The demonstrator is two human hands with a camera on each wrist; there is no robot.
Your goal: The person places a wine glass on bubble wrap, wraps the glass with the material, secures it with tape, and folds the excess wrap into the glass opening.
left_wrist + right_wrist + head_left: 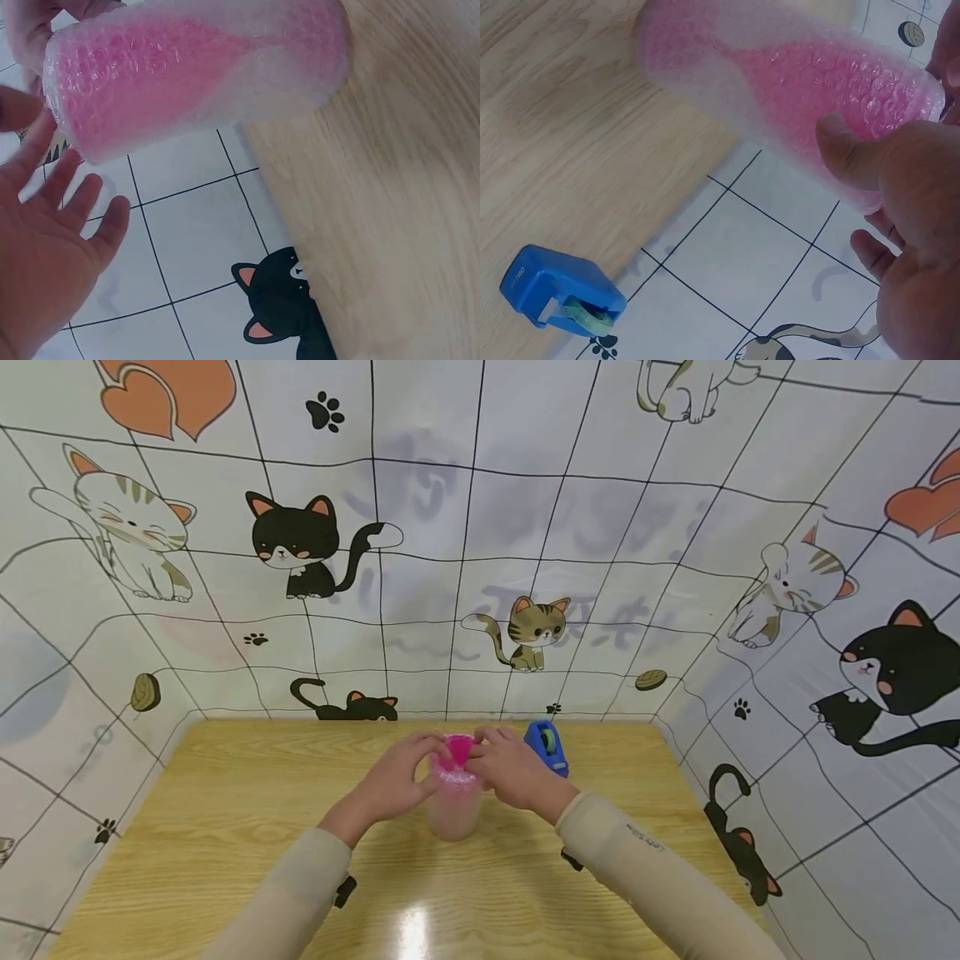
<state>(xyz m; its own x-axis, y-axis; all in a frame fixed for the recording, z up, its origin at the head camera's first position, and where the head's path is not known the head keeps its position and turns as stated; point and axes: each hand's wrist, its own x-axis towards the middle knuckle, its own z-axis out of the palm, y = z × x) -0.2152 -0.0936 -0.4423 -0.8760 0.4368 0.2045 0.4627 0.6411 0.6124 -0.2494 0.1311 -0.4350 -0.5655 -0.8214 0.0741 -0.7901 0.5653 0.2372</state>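
Observation:
A roll of bubble wrap stands upright on the wooden table, wound around a pink goblet-shaped thing that narrows to a stem and widens again at its base. Bright pink shows at the top opening in the head view. My left hand is at the left of the top rim; in the left wrist view its fingers are spread, with tips touching or near the wrap's edge. My right hand grips the wrap's upper right side. Its thumb lies on the outside, while other fingers are partly hidden beyond the rim.
A blue tape dispenser with greenish tape sits close behind my right hand, near the table's back edge. The wooden table is bordered at the back and right by a white sheet printed with cats and grid lines.

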